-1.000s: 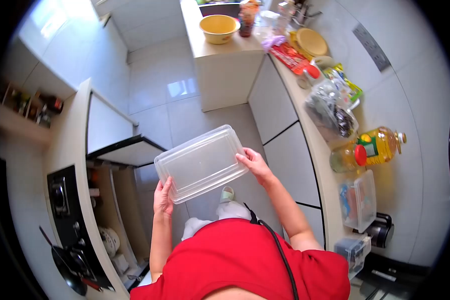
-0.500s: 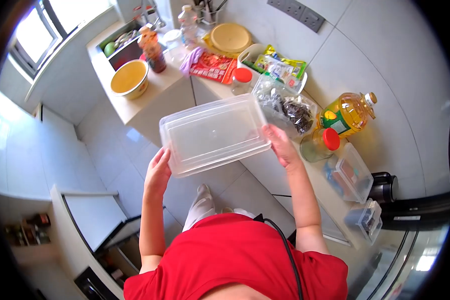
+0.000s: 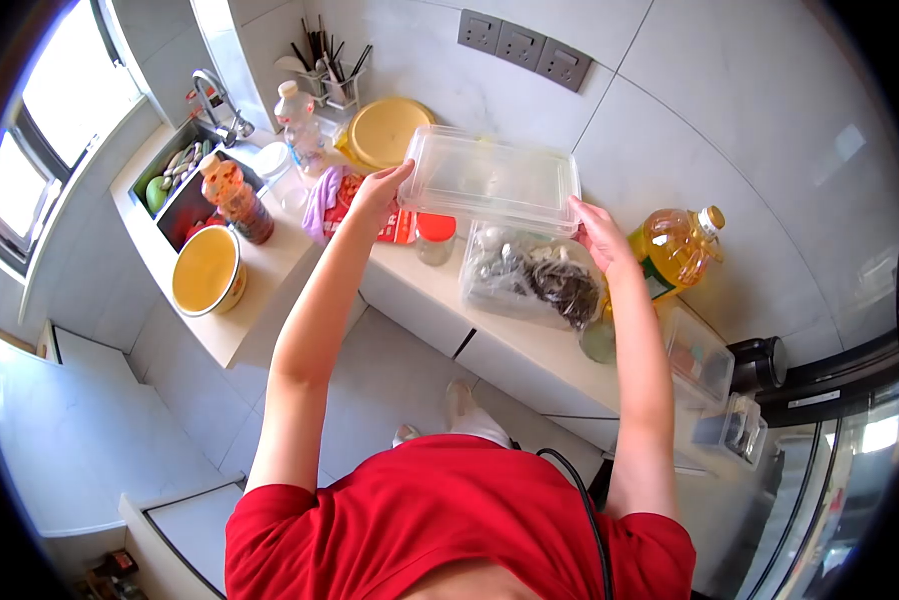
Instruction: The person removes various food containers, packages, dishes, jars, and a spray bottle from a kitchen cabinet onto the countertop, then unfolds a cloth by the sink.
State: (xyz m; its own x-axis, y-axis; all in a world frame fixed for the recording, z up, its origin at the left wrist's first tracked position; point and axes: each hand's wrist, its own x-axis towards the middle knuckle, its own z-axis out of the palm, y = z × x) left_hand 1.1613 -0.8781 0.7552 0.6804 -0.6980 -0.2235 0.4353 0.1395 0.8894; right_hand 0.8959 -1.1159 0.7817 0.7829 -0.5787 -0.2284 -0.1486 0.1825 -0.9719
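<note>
Here, leftmost, the yellow bowl (image 3: 208, 272) sits on the counter (image 3: 278, 262). My left hand (image 3: 381, 189) grips one end of the clear plastic lid (image 3: 495, 180), held up above the counter just past the red-capped jar (image 3: 436, 240), partly overlapping the bag-filled tub (image 3: 482, 292) in view. My right hand (image 3: 602, 237) grasps its other end, near the oil bottle (image 3: 676, 250).

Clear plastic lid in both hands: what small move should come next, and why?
Probably ease the clear plastic lid toward the body, above the clear tub: the left hand and right hand grip its opposite ends, and in this view it overlaps only the tub's far side.
</note>
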